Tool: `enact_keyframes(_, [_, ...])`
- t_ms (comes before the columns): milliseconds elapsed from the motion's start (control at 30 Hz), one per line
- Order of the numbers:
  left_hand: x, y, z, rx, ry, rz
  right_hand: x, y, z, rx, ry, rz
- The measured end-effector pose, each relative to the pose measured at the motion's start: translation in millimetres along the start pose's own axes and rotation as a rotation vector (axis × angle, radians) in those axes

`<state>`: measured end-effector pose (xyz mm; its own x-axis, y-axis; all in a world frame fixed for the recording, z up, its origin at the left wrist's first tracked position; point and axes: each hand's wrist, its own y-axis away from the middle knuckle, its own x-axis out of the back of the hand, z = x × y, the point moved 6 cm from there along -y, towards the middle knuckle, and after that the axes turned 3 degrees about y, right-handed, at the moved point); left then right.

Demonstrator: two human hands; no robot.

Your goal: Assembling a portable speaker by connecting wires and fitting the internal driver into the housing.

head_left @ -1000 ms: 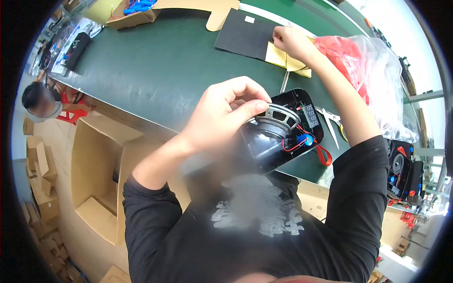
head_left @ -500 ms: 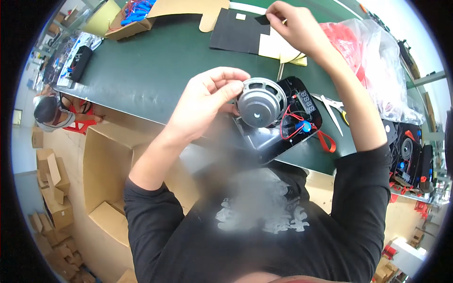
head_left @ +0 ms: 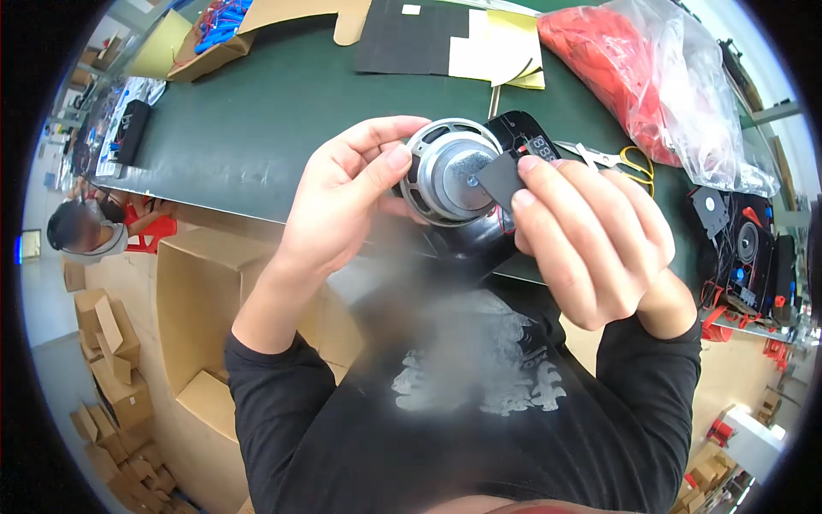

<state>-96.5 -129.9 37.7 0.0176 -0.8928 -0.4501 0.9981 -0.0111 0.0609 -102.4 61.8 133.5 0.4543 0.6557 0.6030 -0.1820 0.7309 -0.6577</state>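
My left hand (head_left: 347, 184) grips a round speaker driver (head_left: 445, 176) by its rim, its metal back turned up toward me. Between the thumb and fingers of my right hand (head_left: 591, 231) is a small black foam pad (head_left: 500, 182), held over the driver's back; whether it touches cannot be made out. Beneath both lies a black speaker housing (head_left: 514, 127) with a small display panel and red wires, partly covered by my hands. Farther back on the green table (head_left: 257, 120) lies a sheet of black foam pads (head_left: 407, 43) with its yellowish backing (head_left: 505, 47) partly bare.
Yellow-handled scissors (head_left: 634, 163) lie right of the housing, near a clear bag (head_left: 685, 94) of red pieces. A cardboard box of blue parts (head_left: 224, 26) stands far left. An open carton (head_left: 197, 291) is below the table edge. Another person (head_left: 81, 227) sits at left.
My right hand has come back from the foam sheet with a black pad, down to the driver. The driver is tilted more, and my left hand still holds it.
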Motion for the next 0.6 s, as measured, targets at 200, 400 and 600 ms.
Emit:
enact_keyframes(200, [-7.6, 2.3, 0.4, 0.003, 0.069, -0.042, -6.5, 4.2, -7.2, 0.025, 0.082, 0.131])
enact_keyframes(400, [-8.1, 3.9, 0.9, -0.001, 0.069, -0.038, -4.1, -0.4, -9.7, 0.026, 0.053, 0.003])
enact_keyframes(600, [-8.1, 2.0, -1.1, 0.007, 0.078, -0.04, -6.5, -0.9, -10.9, 0.028, 0.075, 0.003])
